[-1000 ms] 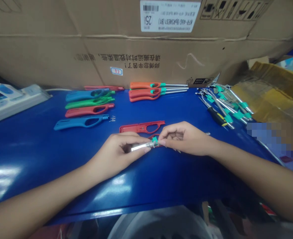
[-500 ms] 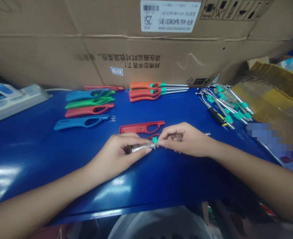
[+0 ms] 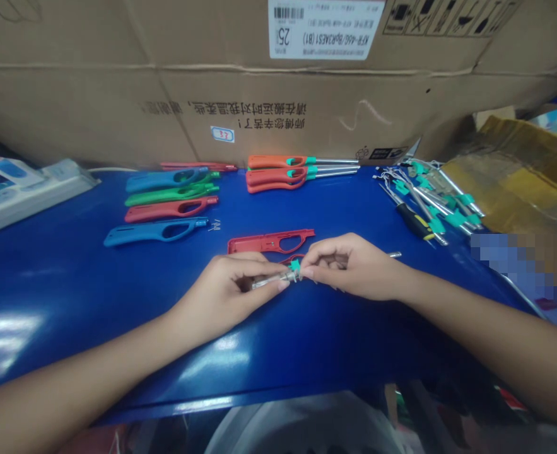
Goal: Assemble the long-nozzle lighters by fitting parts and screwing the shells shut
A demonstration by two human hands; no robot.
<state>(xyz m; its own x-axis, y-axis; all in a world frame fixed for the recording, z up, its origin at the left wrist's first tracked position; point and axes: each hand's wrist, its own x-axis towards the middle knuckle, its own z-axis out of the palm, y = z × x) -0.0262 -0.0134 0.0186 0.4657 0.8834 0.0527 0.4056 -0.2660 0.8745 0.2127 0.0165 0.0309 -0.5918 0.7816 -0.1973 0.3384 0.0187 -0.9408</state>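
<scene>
My left hand is closed around a clear lighter fuel tank, gripped between thumb and fingers just above the table. At the tank's right end, the thumb and forefinger of my right hand are pinched together; what they hold is too small and covered to make out. A green trigger piece shows between the two hands. Behind them lies an open red lighter shell half, with another red part mostly covered by my fingers. The tip of a metal tube sticks out beyond my right hand.
Lighter shells, including a blue one, lie at the left near small screws. Orange and red lighters rest at the back. On the right are a screwdriver and metal tubes with green pieces. A carton borders the back.
Both hands keep almost the same grip and place. The whole view has shifted very slightly.
</scene>
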